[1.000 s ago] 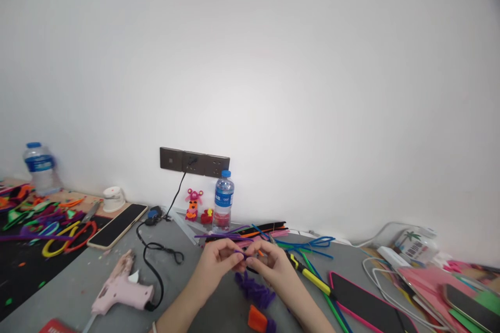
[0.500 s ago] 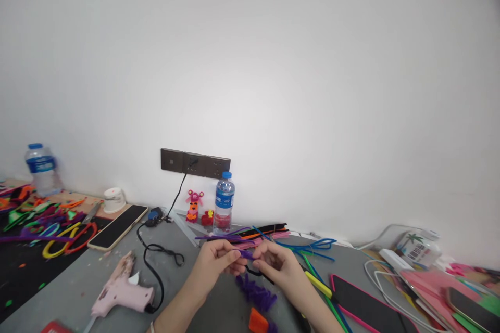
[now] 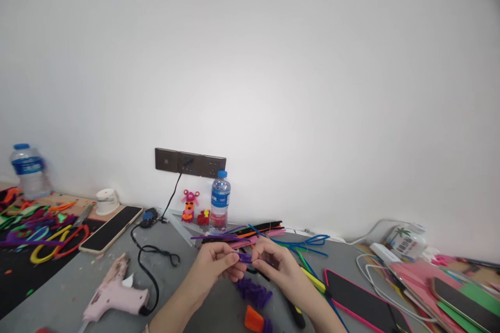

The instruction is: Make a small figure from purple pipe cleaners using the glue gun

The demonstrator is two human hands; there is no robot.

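Note:
A short purple pipe cleaner (image 3: 245,258) stretches between my two hands, raised above the grey table. My left hand (image 3: 219,264) pinches one end between thumb and fingers. At the other end, my right hand (image 3: 276,264) has its thumb and fingertips closed on it. Just below the hands lies a clump of purple pipe cleaner pieces (image 3: 254,293), curled or bent. An orange and purple piece (image 3: 254,318) rests nearer to me. Beside my right wrist is a black and yellow tool handle (image 3: 297,317), partly hidden by the forearm.
A pink glue gun (image 3: 115,296) lies on the left, its cord running to the wall socket (image 3: 190,162). Behind my hands stand a water bottle (image 3: 220,205) and a small pink-orange figure (image 3: 188,207). Scissors (image 3: 50,250) and a phone (image 3: 111,229) lie left; a pink-edged tablet (image 3: 363,302) lies right.
The view has shifted slightly, so most things sit further left. My hands keep their pinch on the purple pipe cleaner, and more of the black and yellow handle shows.

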